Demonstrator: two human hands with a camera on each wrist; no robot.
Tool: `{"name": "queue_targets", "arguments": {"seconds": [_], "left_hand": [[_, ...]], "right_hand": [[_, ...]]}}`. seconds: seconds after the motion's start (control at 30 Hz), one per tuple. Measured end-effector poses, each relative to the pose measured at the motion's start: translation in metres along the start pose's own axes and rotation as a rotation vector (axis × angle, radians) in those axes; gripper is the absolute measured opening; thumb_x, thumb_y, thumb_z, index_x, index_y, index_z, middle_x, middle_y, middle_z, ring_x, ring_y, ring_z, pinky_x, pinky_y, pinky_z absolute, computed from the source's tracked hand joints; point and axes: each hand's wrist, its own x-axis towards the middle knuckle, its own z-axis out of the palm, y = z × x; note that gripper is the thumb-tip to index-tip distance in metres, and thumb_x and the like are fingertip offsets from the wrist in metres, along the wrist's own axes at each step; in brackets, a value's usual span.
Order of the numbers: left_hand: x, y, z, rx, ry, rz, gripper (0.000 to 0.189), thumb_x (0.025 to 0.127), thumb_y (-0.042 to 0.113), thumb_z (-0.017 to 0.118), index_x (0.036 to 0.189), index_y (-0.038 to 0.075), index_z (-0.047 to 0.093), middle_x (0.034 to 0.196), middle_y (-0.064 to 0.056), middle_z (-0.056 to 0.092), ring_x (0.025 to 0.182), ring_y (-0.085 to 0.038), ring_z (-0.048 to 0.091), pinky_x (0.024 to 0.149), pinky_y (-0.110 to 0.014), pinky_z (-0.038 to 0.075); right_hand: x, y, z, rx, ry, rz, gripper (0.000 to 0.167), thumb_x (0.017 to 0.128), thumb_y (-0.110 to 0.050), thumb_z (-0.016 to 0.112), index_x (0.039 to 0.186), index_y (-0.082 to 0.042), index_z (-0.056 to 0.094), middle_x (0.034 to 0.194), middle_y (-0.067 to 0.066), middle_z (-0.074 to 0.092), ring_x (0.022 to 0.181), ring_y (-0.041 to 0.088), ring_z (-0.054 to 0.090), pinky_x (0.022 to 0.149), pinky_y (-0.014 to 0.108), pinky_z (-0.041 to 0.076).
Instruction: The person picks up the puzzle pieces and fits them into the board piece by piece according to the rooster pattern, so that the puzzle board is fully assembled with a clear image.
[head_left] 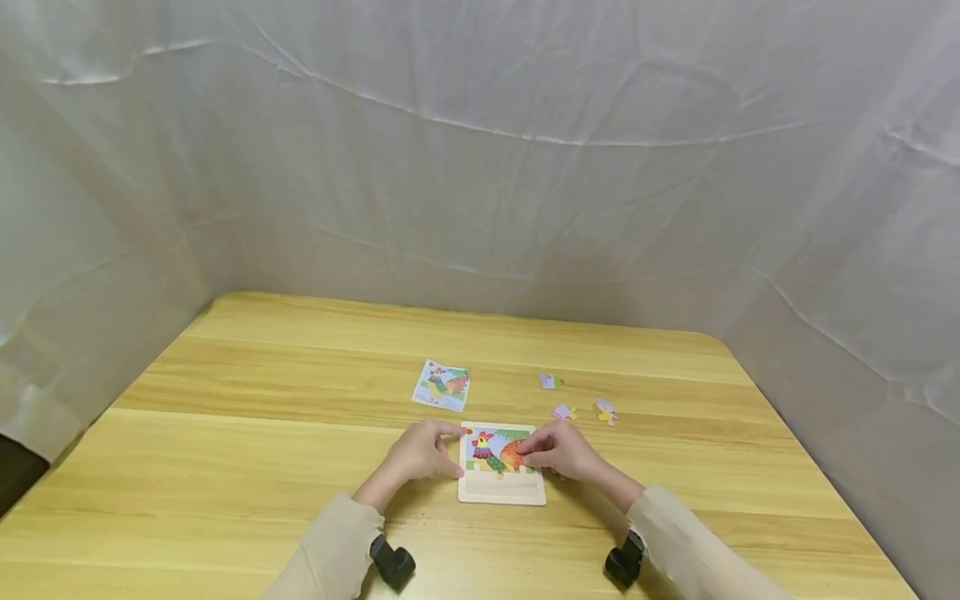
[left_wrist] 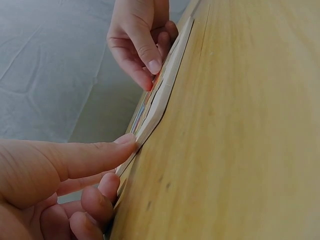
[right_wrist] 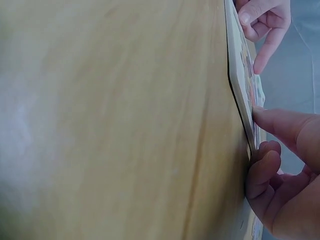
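Note:
A shallow wooden puzzle tray (head_left: 501,500) lies on the table, its far part filled with pieces showing a colourful rooster (head_left: 483,446). Bare wood shows along its near strip. My left hand (head_left: 418,452) holds the tray's left side, thumb on the rim near the middle and index finger toward the far corner. At the tray's right side, my right hand (head_left: 562,450) has thumb and index finger on an orange tail puzzle piece (head_left: 512,455). In the left wrist view the right thumb (left_wrist: 154,66) and index tip sit close together there. Its other fingers curl beside the rim.
Loose puzzle pieces lie beyond the tray to the right: one farther back (head_left: 549,381), one nearer (head_left: 562,412) and one at the right (head_left: 606,411). A printed rooster picture card (head_left: 441,385) lies behind the tray at left. Pale cloth (head_left: 480,208) hangs around the wooden table (head_left: 262,475).

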Motion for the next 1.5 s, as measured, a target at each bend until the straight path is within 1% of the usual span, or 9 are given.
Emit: {"name": "queue_targets", "arguments": {"seconds": [0.17, 0.27, 0.43, 0.5, 0.73, 0.93, 1.07, 1.3, 1.5], "left_hand": [[0.0, -0.001, 0.001, -0.005, -0.002, -0.001, 0.053, 0.064, 0.003, 0.077, 0.114, 0.002, 0.06, 0.051, 0.0, 0.047, 0.039, -0.007, 0.034, 0.037, -0.019, 0.028], [0.0, -0.001, 0.002, -0.007, -0.002, 0.0, 0.053, 0.064, 0.003, 0.076, 0.114, 0.002, 0.06, 0.05, 0.001, 0.047, 0.038, -0.007, 0.033, 0.037, -0.019, 0.028], [0.001, -0.002, 0.002, -0.003, -0.002, -0.004, 0.053, 0.064, 0.004, 0.077, 0.114, 0.002, 0.06, 0.05, 0.001, 0.047, 0.038, -0.007, 0.033, 0.037, -0.019, 0.028], [0.001, -0.002, 0.002, 0.003, -0.001, -0.004, 0.053, 0.064, 0.004, 0.077, 0.114, 0.002, 0.06, 0.051, 0.001, 0.047, 0.039, -0.007, 0.034, 0.037, -0.02, 0.028], [0.002, -0.002, 0.002, 0.017, 0.004, 0.0, 0.053, 0.063, 0.003, 0.077, 0.113, 0.002, 0.061, 0.053, 0.0, 0.047, 0.041, -0.009, 0.036, 0.039, -0.021, 0.03], [0.002, -0.001, 0.003, 0.022, 0.004, 0.002, 0.053, 0.063, 0.004, 0.077, 0.113, 0.002, 0.061, 0.053, 0.0, 0.047, 0.042, -0.009, 0.036, 0.039, -0.021, 0.03], [0.002, -0.002, 0.003, 0.023, 0.004, 0.004, 0.052, 0.063, 0.004, 0.077, 0.113, 0.002, 0.061, 0.053, 0.0, 0.047, 0.042, -0.009, 0.036, 0.039, -0.021, 0.03], [0.001, -0.003, 0.002, 0.01, 0.002, 0.005, 0.053, 0.063, 0.003, 0.077, 0.113, 0.002, 0.06, 0.052, 0.001, 0.045, 0.041, -0.008, 0.034, 0.038, -0.021, 0.029], [0.001, -0.003, 0.002, 0.009, -0.001, 0.004, 0.053, 0.063, 0.003, 0.077, 0.114, 0.002, 0.06, 0.05, 0.001, 0.045, 0.04, -0.008, 0.034, 0.038, -0.021, 0.028]], "right_hand": [[-0.001, -0.001, -0.001, 0.016, -0.005, 0.017, 0.01, 0.08, -0.005, 0.065, 0.088, -0.002, 0.07, 0.065, 0.002, 0.061, 0.038, 0.007, 0.036, 0.035, 0.02, 0.031], [-0.001, -0.002, -0.004, 0.03, 0.006, 0.026, 0.012, 0.08, -0.006, 0.064, 0.09, -0.001, 0.07, 0.066, 0.003, 0.06, 0.04, 0.009, 0.037, 0.035, 0.02, 0.032], [0.002, 0.0, -0.012, 0.05, 0.072, 0.053, 0.014, 0.081, -0.008, 0.064, 0.092, 0.0, 0.068, 0.074, 0.002, 0.057, 0.046, 0.012, 0.041, 0.038, 0.019, 0.033], [0.003, 0.002, -0.016, 0.066, 0.102, 0.069, 0.016, 0.081, -0.008, 0.064, 0.093, 0.001, 0.068, 0.074, 0.003, 0.057, 0.046, 0.012, 0.041, 0.038, 0.019, 0.032], [0.008, 0.013, -0.03, 0.078, 0.197, 0.084, 0.02, 0.081, -0.005, 0.064, 0.097, 0.007, 0.064, 0.07, 0.005, 0.057, 0.041, 0.008, 0.038, 0.037, 0.019, 0.03], [0.009, 0.022, -0.04, 0.054, 0.264, 0.131, 0.02, 0.079, -0.005, 0.066, 0.097, 0.005, 0.065, 0.069, 0.005, 0.057, 0.042, 0.01, 0.039, 0.037, 0.019, 0.031], [0.009, 0.03, -0.045, 0.038, 0.281, 0.161, 0.022, 0.077, -0.005, 0.067, 0.097, 0.004, 0.065, 0.069, 0.004, 0.056, 0.043, 0.01, 0.04, 0.037, 0.019, 0.032], [0.008, 0.038, -0.05, 0.002, 0.292, 0.212, 0.03, 0.074, -0.004, 0.07, 0.102, 0.004, 0.064, 0.067, 0.003, 0.053, 0.044, 0.011, 0.041, 0.037, 0.02, 0.034], [0.007, 0.04, -0.052, 0.019, 0.288, 0.259, 0.035, 0.074, -0.002, 0.069, 0.107, 0.005, 0.061, 0.067, 0.003, 0.051, 0.044, 0.01, 0.04, 0.038, 0.02, 0.034]]}}
